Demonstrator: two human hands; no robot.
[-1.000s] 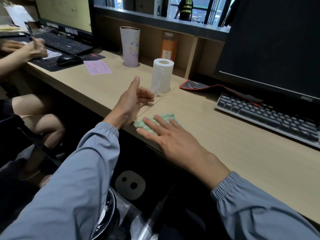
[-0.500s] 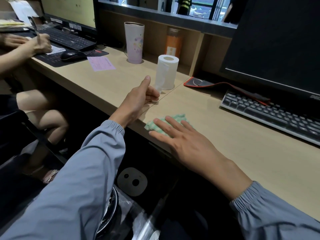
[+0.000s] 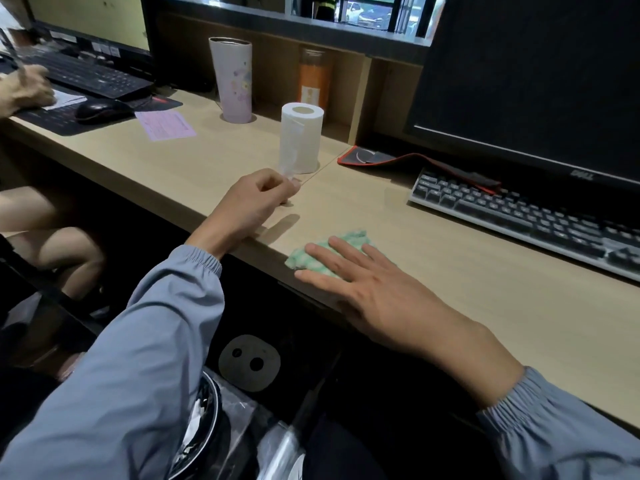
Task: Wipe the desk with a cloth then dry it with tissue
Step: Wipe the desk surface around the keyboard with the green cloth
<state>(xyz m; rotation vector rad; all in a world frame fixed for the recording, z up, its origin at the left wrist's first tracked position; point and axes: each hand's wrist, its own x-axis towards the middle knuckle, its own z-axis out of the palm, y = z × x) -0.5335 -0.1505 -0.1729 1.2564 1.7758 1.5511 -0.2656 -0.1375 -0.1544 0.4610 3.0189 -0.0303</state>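
Green-and-white cloth (image 3: 332,252), one in number, lies crumpled on the light wood tabletop (image 3: 450,271) close to its front edge, and the right hand (image 3: 367,282) rests flat on it with all fingers spread and extended, pressing on rather than gripping the fabric. One roll of white tissue (image 3: 300,137) stands upright farther back on the tabletop, near a seam between two surface panels, with a loose strip hanging down its front. The left hand (image 3: 254,202) is curled, thumb and fingertips pinched on the lower end of that strip just in front of the roll; its wrist sits at the tabletop edge. The two hands are apart, the left one nearer the roll, the right one nearer the person. Both forearms carry grey-blue sleeves with elastic cuffs. Two monitors are visible: one dark screen (image 3: 533,77) at the right, one lit screen (image 3: 86,19) at the upper left. Two keyboards are present: one (image 3: 519,216) below the dark screen, one (image 3: 83,74) before the lit screen. One tall pale tumbler (image 3: 232,81) and one orange bottle (image 3: 313,81) stand behind the roll. One pink paper slip (image 3: 165,124) and one black mouse (image 3: 98,109) lie at the left, near a second person's hand (image 3: 24,90)
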